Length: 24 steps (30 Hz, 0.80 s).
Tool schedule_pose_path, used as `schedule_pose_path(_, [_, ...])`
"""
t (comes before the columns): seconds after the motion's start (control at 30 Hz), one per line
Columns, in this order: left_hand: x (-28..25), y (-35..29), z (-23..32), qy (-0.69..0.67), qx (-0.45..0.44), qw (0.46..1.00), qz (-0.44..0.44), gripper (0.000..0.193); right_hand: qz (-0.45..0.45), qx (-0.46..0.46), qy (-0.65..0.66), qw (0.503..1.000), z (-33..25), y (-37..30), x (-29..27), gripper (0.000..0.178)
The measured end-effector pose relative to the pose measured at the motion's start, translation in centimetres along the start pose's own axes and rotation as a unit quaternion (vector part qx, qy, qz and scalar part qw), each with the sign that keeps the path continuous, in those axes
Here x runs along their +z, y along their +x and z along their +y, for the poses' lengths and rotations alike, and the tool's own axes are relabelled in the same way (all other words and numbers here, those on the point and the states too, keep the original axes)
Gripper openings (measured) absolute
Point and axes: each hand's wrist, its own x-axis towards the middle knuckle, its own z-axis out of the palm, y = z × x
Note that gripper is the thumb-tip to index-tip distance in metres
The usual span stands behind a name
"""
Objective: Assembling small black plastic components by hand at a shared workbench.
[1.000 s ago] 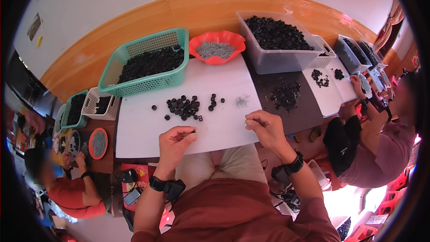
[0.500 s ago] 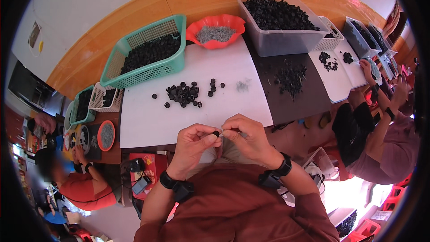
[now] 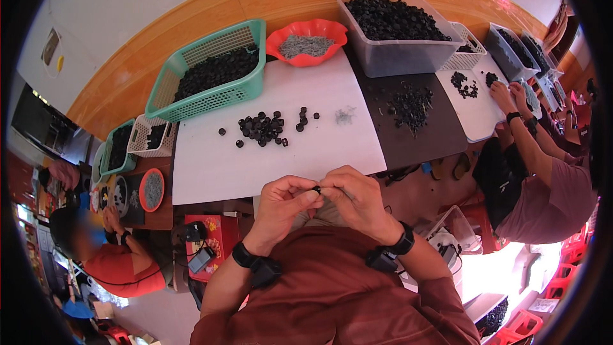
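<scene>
where 2 hands (image 3: 285,207) meet, black piece (image 3: 317,189), pinched

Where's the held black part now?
Head view, just below centre: pinched in the left hand, right hand meeting it, by the near edge of the white sheet.

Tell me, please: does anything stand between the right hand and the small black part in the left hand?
Nothing visible does. The left hand pinches the small black part, and the right hand has its fingertips right at it. Whether something thin is hidden between those fingertips, I cannot tell.
</scene>
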Motion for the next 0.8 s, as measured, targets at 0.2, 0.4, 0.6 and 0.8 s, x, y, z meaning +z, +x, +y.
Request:
schedule_pose_path(0.2, [0.0,0.2,-0.4,0.002,-0.008,1.0,-0.003,0.016,0.006,-0.025,-0.012,1.0,0.6,-0.2,-0.2,0.01])
schedule_pose_path(0.4, [0.5,0.7,-0.3,-0.022,-0.015,1.0,0.01,0.015,0.004,-0.01,-0.004,1.0,1.4,-0.3,-0.6,0.01])
schedule_pose_path(0.6, [0.2,1.0,-0.6,-0.014,-0.02,0.999,0.022,0.016,0.011,-0.001,-0.011,1.0,1.9,-0.1,-0.6,0.01])
schedule_pose_path(0.8, [0.2,1.1,-0.8,0.017,-0.027,0.999,0.036,0.018,-0.008,-0.01,-0.075,0.997,2.6,-0.1,-0.8,0.011])
